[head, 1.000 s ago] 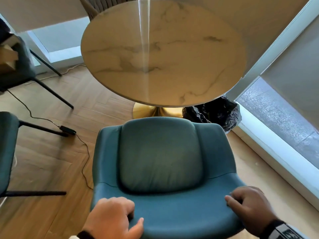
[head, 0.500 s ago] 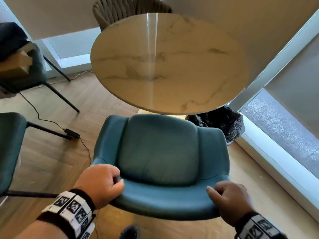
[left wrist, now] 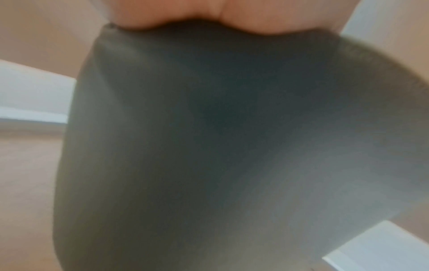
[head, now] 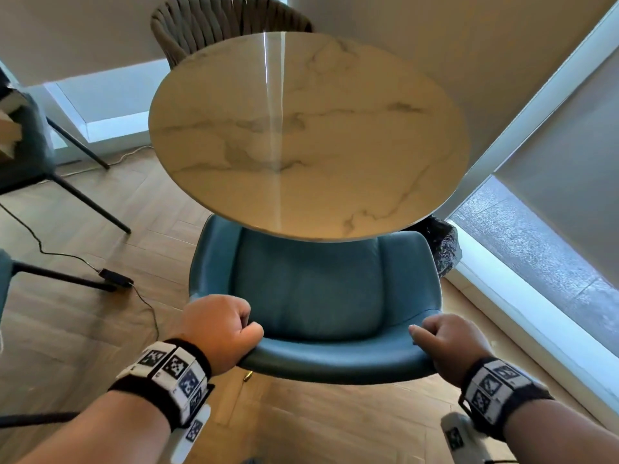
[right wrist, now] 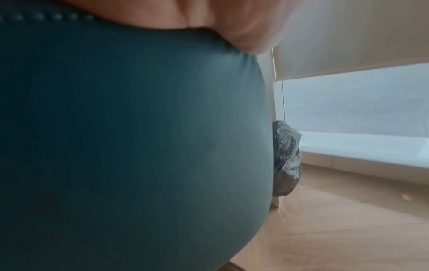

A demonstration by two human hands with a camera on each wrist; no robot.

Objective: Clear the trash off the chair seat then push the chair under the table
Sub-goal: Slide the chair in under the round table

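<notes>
A teal padded chair (head: 311,296) stands in front of me, the front of its seat tucked beneath the round marble table (head: 301,128). No trash shows on the visible part of the seat. My left hand (head: 219,326) grips the top left of the chair's backrest, fingers curled over the rim. My right hand (head: 443,343) grips the top right of the same rim. Both wrist views are filled by the back of the chair (left wrist: 220,146) (right wrist: 130,137), with fingers (left wrist: 185,14) (right wrist: 209,18) wrapped over its upper edge.
A black bin bag (head: 442,246) (right wrist: 286,157) sits on the floor right of the chair by the window sill (head: 536,316). A woven chair (head: 227,25) stands behind the table. Dark chairs (head: 30,155) and a cable with adapter (head: 114,277) lie on the wooden floor at left.
The chair has slid forward, its seat front passing under the table edge. Both hands kept their grip on the backrest and my arms have stretched out.
</notes>
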